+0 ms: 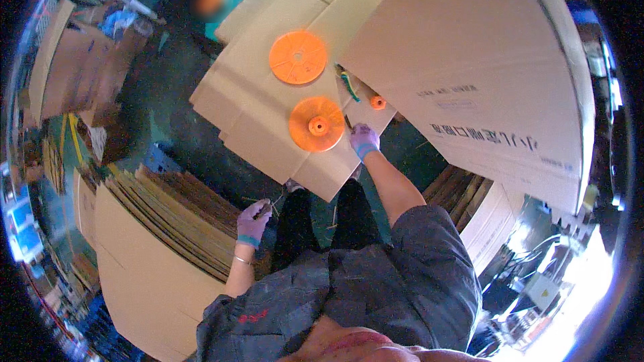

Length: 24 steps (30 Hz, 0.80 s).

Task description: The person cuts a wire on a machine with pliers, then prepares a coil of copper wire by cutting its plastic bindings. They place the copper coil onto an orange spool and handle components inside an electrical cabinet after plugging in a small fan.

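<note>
Two gloved hands [253,222] [364,139], two orange discs [316,124] [298,57]

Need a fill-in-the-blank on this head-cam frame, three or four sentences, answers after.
1. Both hands wear thin gloves of a pale ____ colour.
2. The right hand rests on the edge of a flat sheet of ____ beside a disc.
3. The two large round discs on the sheets are ____ in colour.
4. The left hand holds a thin tool low by the person's leg, next to a ____ of flattened cardboard.

Missing words: purple; cardboard; orange; stack
</note>
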{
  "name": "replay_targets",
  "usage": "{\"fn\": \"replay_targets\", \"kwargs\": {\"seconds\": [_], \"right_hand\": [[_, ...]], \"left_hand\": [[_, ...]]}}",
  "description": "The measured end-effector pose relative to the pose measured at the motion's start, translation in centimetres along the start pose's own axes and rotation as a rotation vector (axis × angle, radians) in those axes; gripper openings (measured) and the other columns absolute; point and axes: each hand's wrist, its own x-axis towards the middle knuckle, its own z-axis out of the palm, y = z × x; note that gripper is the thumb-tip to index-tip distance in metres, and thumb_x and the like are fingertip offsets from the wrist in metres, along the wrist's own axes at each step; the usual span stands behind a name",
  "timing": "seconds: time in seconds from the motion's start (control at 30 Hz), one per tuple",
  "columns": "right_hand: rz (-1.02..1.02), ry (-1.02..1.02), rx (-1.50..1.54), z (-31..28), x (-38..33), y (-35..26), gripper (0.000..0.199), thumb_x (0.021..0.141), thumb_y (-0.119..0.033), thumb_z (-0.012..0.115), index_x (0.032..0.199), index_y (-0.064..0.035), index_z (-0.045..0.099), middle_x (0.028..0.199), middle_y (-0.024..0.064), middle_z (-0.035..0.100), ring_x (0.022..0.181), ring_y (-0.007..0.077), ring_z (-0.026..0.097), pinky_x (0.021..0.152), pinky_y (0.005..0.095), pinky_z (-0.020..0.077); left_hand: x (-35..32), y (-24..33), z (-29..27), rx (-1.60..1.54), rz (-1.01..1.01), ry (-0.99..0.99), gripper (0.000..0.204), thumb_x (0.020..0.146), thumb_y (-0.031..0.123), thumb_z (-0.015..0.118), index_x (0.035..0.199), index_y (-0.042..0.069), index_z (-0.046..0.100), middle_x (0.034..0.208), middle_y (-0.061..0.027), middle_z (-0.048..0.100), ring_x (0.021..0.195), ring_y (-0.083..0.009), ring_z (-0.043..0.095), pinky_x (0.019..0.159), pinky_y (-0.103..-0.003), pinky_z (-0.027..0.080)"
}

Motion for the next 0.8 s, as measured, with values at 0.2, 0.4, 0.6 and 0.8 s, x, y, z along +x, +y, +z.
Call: {"fn": "replay_targets", "kwargs": {"seconds": [0.2, 0.4, 0.6, 0.8], "right_hand": [[0.076, -0.209, 0.016, -1.5, -12.9, 8.1, 0.036, 0.084, -0.035, 0.048, 0.099, -0.0074, 0.064, 0.106, 0.0161, 0.062, 0.099, 0.0346, 0.06, 0.08, 0.0439, 0.0508], [-0.231, -0.373, -0.087, 3.3, -21.0, 24.6, 0.029, 0.078, -0.031, 0.055, 0.09, -0.0066, 0.067, 0.094, 0.0127, 0.067, 0.09, 0.0287, 0.064, 0.075, 0.0414, 0.0508], [0.155, 0.006, 0.414, 2.7, -25.4, 38.9, 0.028, 0.075, -0.027, 0.061, 0.093, -0.007, 0.065, 0.093, 0.0156, 0.066, 0.09, 0.0312, 0.063, 0.078, 0.0394, 0.0498], [0.2, 0.361, 1.328, -6.6, -26.3, 50.3, 0.012, 0.085, -0.014, 0.063, 0.087, -0.0027, 0.061, 0.076, 0.0076, 0.063, 0.061, 0.0149, 0.059, 0.054, 0.0294, 0.0484]], "left_hand": [[-0.4, 3.6, -0.5, -0.009, 0.037, -0.004, 0.027, 0.082, 0.01, 0.065, 0.107, -0.001, 0.065, 0.097, -0.0068, 0.068, 0.086, -0.0096, 0.06, 0.08, -0.024, 0.047], [-0.9, 8.1, 5.4, 0.201, 0.339, -0.163, 0.026, 0.082, 0.006, 0.063, 0.108, 0.004, 0.066, 0.096, -0.0071, 0.069, 0.087, -0.0105, 0.062, 0.08, -0.025, 0.047], [-1.8, 9.5, 18.8, 0.69, 0.425, -0.394, 0.032, 0.082, 0.023, 0.058, 0.111, 0.01, 0.064, 0.104, -0.0091, 0.067, 0.095, -0.0199, 0.063, 0.086, -0.033, 0.048], [1.5, 6.4, 27.7, 1.019, 0.378, -0.688, 0.036, 0.082, 0.028, 0.056, 0.113, 0.01, 0.061, 0.106, -0.0083, 0.065, 0.102, -0.0228, 0.061, 0.089, -0.035, 0.046]]}}
